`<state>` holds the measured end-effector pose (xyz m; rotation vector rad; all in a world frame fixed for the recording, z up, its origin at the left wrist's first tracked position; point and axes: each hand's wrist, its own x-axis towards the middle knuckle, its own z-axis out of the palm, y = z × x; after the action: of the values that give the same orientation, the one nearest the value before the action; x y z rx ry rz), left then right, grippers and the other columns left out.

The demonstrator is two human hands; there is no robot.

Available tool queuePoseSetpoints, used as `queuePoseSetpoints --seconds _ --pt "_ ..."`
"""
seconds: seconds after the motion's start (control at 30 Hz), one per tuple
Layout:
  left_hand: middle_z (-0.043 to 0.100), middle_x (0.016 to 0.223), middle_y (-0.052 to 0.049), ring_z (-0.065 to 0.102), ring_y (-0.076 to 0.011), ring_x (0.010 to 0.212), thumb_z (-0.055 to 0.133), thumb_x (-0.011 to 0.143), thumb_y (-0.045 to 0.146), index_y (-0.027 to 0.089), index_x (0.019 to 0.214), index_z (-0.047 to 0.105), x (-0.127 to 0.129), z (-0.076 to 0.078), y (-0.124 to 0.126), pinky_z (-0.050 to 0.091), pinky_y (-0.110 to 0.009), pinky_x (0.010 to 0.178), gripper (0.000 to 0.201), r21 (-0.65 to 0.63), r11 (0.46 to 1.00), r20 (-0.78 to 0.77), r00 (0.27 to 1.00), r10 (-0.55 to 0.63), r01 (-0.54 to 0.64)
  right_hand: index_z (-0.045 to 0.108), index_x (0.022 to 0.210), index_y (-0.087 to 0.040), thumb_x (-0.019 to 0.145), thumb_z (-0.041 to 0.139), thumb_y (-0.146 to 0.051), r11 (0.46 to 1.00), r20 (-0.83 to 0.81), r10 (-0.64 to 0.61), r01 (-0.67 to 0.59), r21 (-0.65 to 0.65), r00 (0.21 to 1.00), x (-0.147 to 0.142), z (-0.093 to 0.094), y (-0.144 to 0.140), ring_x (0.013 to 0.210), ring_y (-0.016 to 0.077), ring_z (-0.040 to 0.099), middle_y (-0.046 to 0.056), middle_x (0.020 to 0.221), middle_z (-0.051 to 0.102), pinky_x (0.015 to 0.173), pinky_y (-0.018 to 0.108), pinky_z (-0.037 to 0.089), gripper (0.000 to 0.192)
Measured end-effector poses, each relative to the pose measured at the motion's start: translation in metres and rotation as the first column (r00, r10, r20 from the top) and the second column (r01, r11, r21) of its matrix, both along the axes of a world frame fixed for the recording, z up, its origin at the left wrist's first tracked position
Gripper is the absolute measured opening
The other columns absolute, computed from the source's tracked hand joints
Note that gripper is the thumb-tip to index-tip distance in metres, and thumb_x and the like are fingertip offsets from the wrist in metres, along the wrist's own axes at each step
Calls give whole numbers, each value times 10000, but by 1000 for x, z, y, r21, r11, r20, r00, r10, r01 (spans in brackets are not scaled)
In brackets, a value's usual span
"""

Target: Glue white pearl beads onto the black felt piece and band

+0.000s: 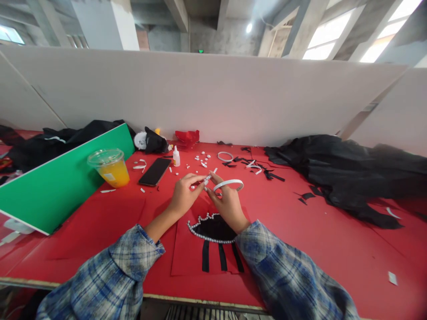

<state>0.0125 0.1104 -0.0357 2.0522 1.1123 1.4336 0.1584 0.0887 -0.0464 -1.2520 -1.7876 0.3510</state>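
Observation:
My left hand (184, 193) and my right hand (227, 202) meet above the red table (316, 240), both pinching a white strip (209, 177) at its end. The strip curls into a loop (230, 183) over my right hand. Under my hands lies a red card (187, 258) with a black shape (213, 228) edged in pearl beads and three black stripes below it. My sleeves are blue plaid.
A black phone (155, 171), a small glue bottle (176, 156), loose pearls (203, 158) and a second white loop (225, 156) lie beyond my hands. A cup of orange drink (111, 167) and a green board (60, 178) stand left. Black cloth (350, 173) fills the right.

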Motion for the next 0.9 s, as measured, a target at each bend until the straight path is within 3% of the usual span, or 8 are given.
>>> queuePoseSetpoints --seconds 0.27,0.53,0.7,0.9 --pt "709 950 -82 668 -190 884 583 783 186 157 995 639 1 -3 1 533 -309 806 221 -113 993 111 993 -28 41 481 1291 -183 830 522 -187 1000 15 -6 6 15 1000 -1 3 -2 883 223 668 101 1149 644 769 323 518 463" --pt "708 961 -97 670 -200 879 618 750 219 136 934 665 2 3 -1 536 -323 814 207 -229 972 187 982 -2 46 538 1230 -138 831 495 -196 1000 84 -29 29 4 996 -3 4 -3 717 197 669 72 784 697 675 284 515 406" --pt "721 922 -80 673 -209 870 659 711 245 141 891 693 4 1 2 534 -344 826 210 -352 927 320 947 -13 132 517 1253 -144 833 477 -175 999 120 -40 40 0 992 -4 5 -4 692 185 658 74 792 699 654 269 505 423" --pt "725 852 -91 678 -184 782 701 656 221 116 862 700 6 2 -1 536 -347 805 231 -496 840 501 863 67 222 505 1267 -160 845 455 -192 999 137 -48 47 14 989 -4 6 -5 702 191 664 81 837 705 650 267 505 426"
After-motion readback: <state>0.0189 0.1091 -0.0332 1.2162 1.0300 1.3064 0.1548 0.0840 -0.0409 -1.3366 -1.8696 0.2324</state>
